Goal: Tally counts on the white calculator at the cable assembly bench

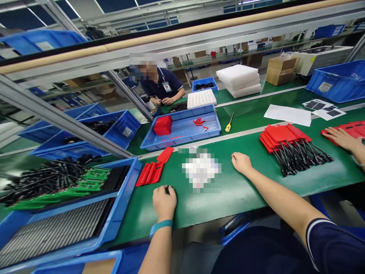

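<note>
My left hand (164, 202), with a blue-green band at the wrist, rests on the green bench top. Its fingers are curled, and a small dark thing shows at the thumb, too unclear to name. Just beyond it lie several red plastic housings (149, 173) and a flat red piece (165, 154). My right hand (242, 163) lies closed on the bench; whatever its fingers may hold is hidden. Between my hands is a whitish, pixelated thing (201, 169). To the right of my right hand sits a pile of red cases (285, 137) with black cables (296, 158).
At left, a blue tray (125, 198) holds green circuit boards (94, 179) and black cables. Ahead are a shallow blue bin (185, 127) with red parts, a yellow screwdriver (229, 125) and paper sheets (288, 114). A co-worker's hand (343, 137) touches red cases at right; another person (162, 85) sits opposite.
</note>
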